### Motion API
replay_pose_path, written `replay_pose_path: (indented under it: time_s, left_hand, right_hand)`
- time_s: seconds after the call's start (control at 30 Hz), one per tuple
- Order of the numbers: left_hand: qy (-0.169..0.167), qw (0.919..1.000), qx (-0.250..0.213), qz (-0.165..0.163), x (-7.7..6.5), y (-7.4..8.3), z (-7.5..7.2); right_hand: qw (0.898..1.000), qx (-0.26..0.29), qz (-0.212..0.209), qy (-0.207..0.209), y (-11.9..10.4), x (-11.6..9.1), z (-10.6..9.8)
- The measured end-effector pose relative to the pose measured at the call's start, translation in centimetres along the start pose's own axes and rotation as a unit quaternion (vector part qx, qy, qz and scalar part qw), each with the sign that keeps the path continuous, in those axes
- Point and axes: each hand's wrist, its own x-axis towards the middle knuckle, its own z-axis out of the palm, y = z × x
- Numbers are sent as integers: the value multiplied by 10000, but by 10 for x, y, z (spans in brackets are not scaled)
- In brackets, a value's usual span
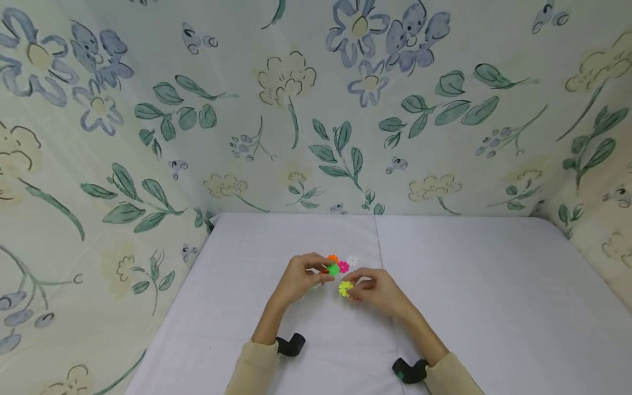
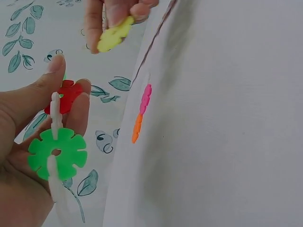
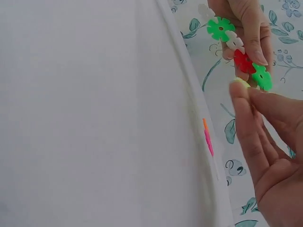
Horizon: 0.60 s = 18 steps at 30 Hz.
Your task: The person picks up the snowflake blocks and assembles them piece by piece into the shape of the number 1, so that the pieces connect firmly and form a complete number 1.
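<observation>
Yellow notched disc [image 1: 345, 289] is pinched by its edge in the fingertips of the right hand [image 1: 374, 288], held above the table, near the chain but apart from it in the head view. Chain = white, green, white, red, green discs slotted edge to edge; left hand [image 1: 302, 278] pinches it around the red disc [image 3: 244, 62], with the green end disc [image 3: 262, 78] sticking out toward the yellow one. Main risk: yellow pivots or slips, since only a small part of the rim is gripped. Its notches may sit out of line with the green end disc's; right wrist view mostly hides it behind fingers, so alignment is hard to judge. Pushing hard could bend the red joint or pop the end disc off; the length past the left hand looks unsupported and might sag or twist. Orange disc [image 1: 333, 258], pink disc [image 1: 343, 267] and loose white disc [image 1: 353, 260] lie just beyond on the white cloth [image 1: 469, 274], where a dropping hand could knock them
</observation>
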Motion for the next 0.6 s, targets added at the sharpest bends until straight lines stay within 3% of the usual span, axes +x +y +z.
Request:
replay_pose_path:
  time_s: [0.2, 0.37, 0.6]
  left_hand:
    - [-306, 9994, -133, -122, -3, -1, 0]
    - [-589, 9981, -117, -102, -4, -1, 0]
    - [-672, 9977, -63, -8, -2, 1, -1]
  right_hand:
    - [9935, 599, -565, 781, -2, -1, -5]
    - [9909, 670, -810, 843, -2, 1, -5]
    - [9890, 678, -1024, 819, -4, 1, -5]
